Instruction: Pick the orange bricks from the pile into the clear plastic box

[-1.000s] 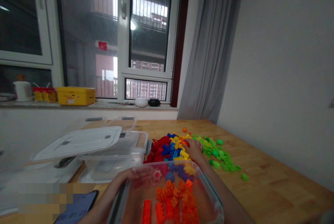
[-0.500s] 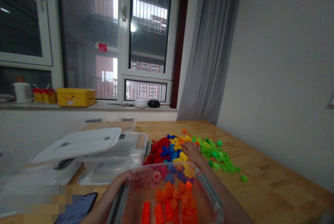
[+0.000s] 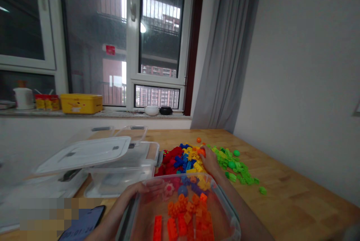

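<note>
My right hand (image 3: pixel 209 158) reaches over the far side of the toy pile and has an orange ball (image 3: pixel 201 152) between its fingers. Under it lie yellow pieces (image 3: pixel 193 153), with blue blocks (image 3: pixel 178 162) and red pieces (image 3: pixel 169 164) to the left and green pieces (image 3: pixel 239 171) to the right. Close to me, a clear plastic box (image 3: pixel 225 205) holds several orange blocks (image 3: pixel 187 211). My left hand (image 3: pixel 149 187) grips this box around its far left corner; its fingers show through the clear wall.
Clear boxes (image 3: pixel 120 181) with a white lid (image 3: pixel 84 153) stack on the left. A phone (image 3: pixel 84 222) lies near my left forearm. Another orange ball (image 3: pixel 198 139) sits behind the pile. A yellow box (image 3: pixel 81 103) stands on the windowsill.
My right hand has drawn slightly back and turned, and an orange ball now shows in its fingers. My left hand and the clear box stay in place.
</note>
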Demonstrator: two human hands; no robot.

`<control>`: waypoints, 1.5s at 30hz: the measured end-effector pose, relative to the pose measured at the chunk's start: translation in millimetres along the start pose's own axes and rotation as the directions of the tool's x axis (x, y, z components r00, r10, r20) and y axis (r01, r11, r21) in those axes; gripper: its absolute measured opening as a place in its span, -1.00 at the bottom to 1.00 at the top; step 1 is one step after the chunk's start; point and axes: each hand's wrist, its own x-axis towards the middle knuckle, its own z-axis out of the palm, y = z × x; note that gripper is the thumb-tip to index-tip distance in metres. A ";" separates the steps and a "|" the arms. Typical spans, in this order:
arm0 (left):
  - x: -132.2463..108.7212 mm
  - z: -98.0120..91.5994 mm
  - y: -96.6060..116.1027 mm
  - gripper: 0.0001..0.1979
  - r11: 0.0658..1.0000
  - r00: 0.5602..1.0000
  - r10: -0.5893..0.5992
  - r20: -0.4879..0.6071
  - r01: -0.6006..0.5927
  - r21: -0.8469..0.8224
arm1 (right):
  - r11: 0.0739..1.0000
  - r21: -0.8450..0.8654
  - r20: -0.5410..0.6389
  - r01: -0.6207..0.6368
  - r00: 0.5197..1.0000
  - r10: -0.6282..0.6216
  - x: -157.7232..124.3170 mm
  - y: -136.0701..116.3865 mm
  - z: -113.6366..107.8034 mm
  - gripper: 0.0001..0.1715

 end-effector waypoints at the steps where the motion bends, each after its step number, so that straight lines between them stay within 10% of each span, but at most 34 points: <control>1: -0.5 0.2 -0.1 -0.59 1.000 1.000 0.005 0.006 -0.005 -0.013 | 0.999 0.049 -0.017 0.005 1.000 -0.004 1.9 -1.2 -1.2 -0.58; 16: 1.3 -6.6 -4.3 -0.56 0.999 1.000 0.004 0.016 -0.003 -0.046 | 0.675 0.706 0.108 -0.216 0.974 0.199 -1.7 -37.9 -28.7 -0.50; 25: 1.1 -2.9 -3.3 -0.57 0.999 1.000 -0.004 0.009 0.004 -0.035 | 0.283 0.887 0.395 -0.364 0.917 -0.059 -25.6 -90.0 -68.4 -0.56; 37: 1.5 -5.5 -5.5 -0.57 0.999 0.999 0.040 -0.033 -0.040 0.020 | 0.566 0.750 0.649 -0.343 0.547 -0.529 -36.4 -88.0 -69.6 -0.55; 45: 2.0 -2.1 -2.9 -0.55 1.000 0.999 0.003 -0.046 -0.003 0.001 | 0.489 0.784 0.620 -0.383 0.515 -0.591 -39.1 -92.2 -70.8 -0.50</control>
